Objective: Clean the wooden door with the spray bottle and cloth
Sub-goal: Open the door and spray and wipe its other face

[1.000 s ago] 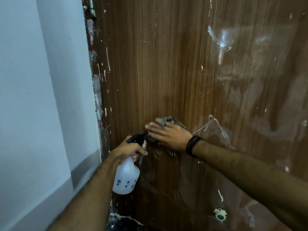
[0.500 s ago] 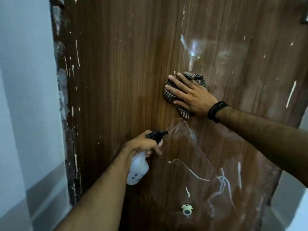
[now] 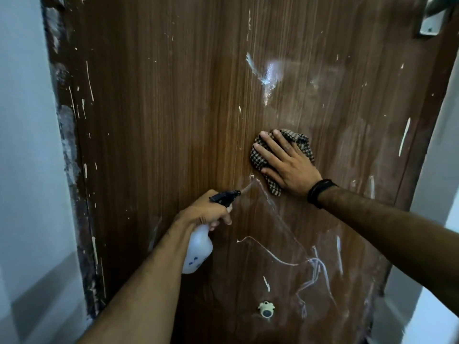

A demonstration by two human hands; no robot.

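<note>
Right hand flat on cloth, spray nozzle aimed up toward it from about 7 o'clock.

The right hand (image 3: pixel 288 165) lay with fingers straight and spread, pressing the checked cloth (image 3: pixel 295 142) against the wooden door (image 3: pixel 173 108); cloth bunched under palm, showing at fingertips and heel. The left hand (image 3: pixel 206 212) gripped the spray bottle (image 3: pixel 197 249) round the neck, finger on trigger, bottle's long axis running from 7 to 1 o'clock, black nozzle (image 3: pixel 227 196) near the cloth's lower edge, apart from it. Likely next: wetting the patch just below the cloth. Door surface was streaked white at 5 o'clock of the cloth, hazy smear at 12. Pale wall (image 3: pixel 24 145) stood at 9 o'clock; a small round fitting (image 3: pixel 265 312) sat low on the door.
</note>
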